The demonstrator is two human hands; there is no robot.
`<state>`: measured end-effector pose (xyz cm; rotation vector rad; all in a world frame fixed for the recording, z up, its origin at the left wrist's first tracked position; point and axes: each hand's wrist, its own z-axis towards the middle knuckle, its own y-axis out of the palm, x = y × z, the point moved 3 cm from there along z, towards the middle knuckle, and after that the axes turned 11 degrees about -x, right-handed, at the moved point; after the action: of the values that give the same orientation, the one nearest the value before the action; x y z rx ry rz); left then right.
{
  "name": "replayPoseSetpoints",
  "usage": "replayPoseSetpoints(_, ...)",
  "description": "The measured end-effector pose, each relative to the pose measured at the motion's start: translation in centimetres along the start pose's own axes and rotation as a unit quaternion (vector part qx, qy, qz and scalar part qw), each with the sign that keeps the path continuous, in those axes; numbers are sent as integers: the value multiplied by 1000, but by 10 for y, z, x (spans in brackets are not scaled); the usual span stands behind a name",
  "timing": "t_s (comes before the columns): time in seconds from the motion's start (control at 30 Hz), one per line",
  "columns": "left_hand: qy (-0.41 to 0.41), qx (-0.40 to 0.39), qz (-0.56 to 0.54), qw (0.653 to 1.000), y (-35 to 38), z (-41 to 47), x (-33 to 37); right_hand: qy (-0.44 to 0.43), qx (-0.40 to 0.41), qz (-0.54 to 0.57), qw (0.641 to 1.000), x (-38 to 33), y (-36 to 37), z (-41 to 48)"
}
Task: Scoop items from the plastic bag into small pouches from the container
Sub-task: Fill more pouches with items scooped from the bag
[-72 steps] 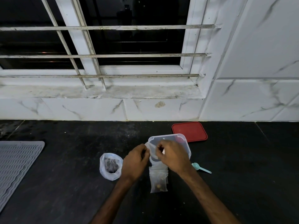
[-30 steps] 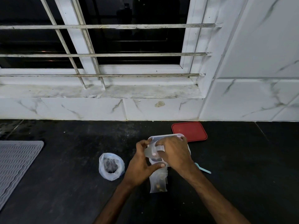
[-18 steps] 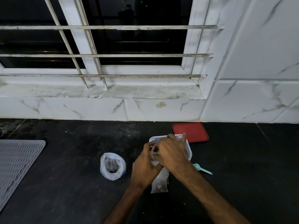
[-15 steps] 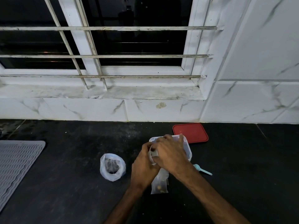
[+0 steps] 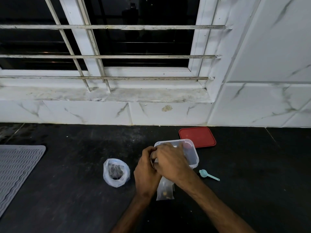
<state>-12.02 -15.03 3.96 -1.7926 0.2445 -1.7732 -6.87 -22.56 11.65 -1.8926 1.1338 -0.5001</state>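
Observation:
A clear plastic container [image 5: 193, 158] stands on the black counter. In front of it my left hand [image 5: 146, 172] and my right hand [image 5: 170, 162] meet and pinch a small clear pouch [image 5: 152, 158] between them; the pouch is mostly hidden by the fingers. Below my hands lies a filled small pouch [image 5: 165, 189] with brown bits inside. To the left an open white plastic bag [image 5: 116, 172] holds dark items. A small teal scoop [image 5: 207, 174] lies on the counter to the right, apart from both hands.
The red lid [image 5: 196, 137] lies behind the container near the tiled wall. A grey ribbed mat [image 5: 15, 170] covers the counter's left end. A barred window with a sill [image 5: 117, 95] rises behind the counter.
My hands have drawn closer over the container's front, the right hand now covering the pouch that showed between them. Bag, scoop and lid have not moved.

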Motion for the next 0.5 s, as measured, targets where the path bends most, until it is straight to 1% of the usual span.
replayPoseSetpoints(0.07,13,13,-9,1000,-5,0,4,7,5,29,1000,0,5,1)
replayPoseSetpoints(0.13,25,15,-4,1000,-9,0,5,30,31,26,999,2,9,3)
replayPoseSetpoints(0.2,35,11,-1,999,-9,-1,6,48,26,12,998,4,8,4)
replayPoseSetpoints(0.3,36,7,1,999,-9,-1,6,39,-3,-6,999,0,3,5)
replayPoseSetpoints(0.4,38,2,3,999,-10,1,2,17,1,27,999,-4,1,1)
replayPoseSetpoints(0.5,51,10,3,999,-15,2,4,33,16,59,998,-4,2,-3)
